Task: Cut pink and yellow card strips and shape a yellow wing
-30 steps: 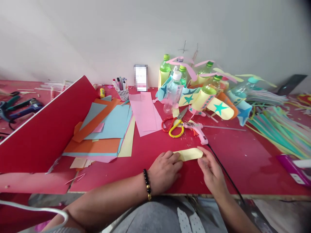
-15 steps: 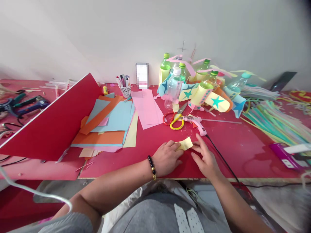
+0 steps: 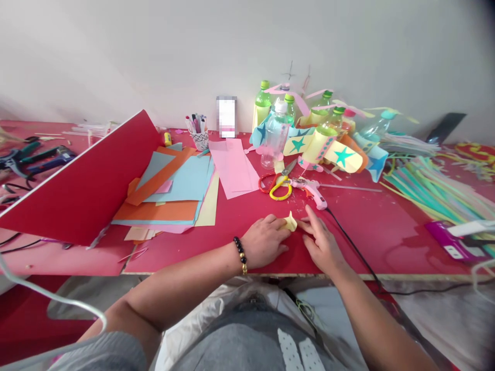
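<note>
My left hand (image 3: 267, 240), with a beaded bracelet at the wrist, holds a small piece of pale yellow paper (image 3: 291, 222) low over the red table. Its fingers cover most of the paper, and the part that shows is curled upward. To the right of it, my right hand (image 3: 320, 243) has its fingers apart, the index finger extended and the fingertips beside the paper's right edge. Whether they touch it I cannot tell. Beyond my hands lie scissors (image 3: 281, 188) with red and yellow handles and a pink glue gun (image 3: 311, 190) with a black cord.
Plastic bottles dressed in coloured paper (image 3: 317, 136) stand at the back. On the left are stacked coloured sheets (image 3: 178, 183) and a leaning red board (image 3: 87, 180). Pink sheets (image 3: 235, 170), a pen cup (image 3: 200, 138), a phone (image 3: 226, 117), pastel strips (image 3: 429, 188) and a purple power strip (image 3: 450, 241) surround the work area.
The yellow paper lay flatter and longer between my hands; now less of it shows and it curls up. My right hand has moved slightly left, closer to my left hand. The view has shifted slightly.
</note>
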`<state>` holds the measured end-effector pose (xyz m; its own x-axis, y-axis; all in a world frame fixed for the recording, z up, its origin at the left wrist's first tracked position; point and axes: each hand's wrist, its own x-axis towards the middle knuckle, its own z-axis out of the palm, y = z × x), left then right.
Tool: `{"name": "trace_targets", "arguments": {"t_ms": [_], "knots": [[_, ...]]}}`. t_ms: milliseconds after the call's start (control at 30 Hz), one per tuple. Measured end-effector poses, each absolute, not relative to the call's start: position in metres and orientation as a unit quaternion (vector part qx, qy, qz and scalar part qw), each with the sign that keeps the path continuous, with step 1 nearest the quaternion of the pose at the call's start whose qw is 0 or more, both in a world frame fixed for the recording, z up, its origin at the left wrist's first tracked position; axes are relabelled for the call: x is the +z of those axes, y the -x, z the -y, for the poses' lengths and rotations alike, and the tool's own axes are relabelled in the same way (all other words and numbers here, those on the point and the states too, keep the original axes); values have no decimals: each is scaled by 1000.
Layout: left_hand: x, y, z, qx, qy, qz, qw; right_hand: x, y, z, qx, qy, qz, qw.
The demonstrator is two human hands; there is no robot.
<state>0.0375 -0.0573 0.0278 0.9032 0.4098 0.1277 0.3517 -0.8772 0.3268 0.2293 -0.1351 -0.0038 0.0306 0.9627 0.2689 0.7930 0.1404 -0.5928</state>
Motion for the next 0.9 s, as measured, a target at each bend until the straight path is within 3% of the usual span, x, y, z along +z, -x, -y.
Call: {"name": "trace_targets", "arguments": {"t_ms": [900], "knots": [[28, -43, 55, 60, -946, -244, 202, -2, -231, 133, 158, 642, 707, 249]]}}
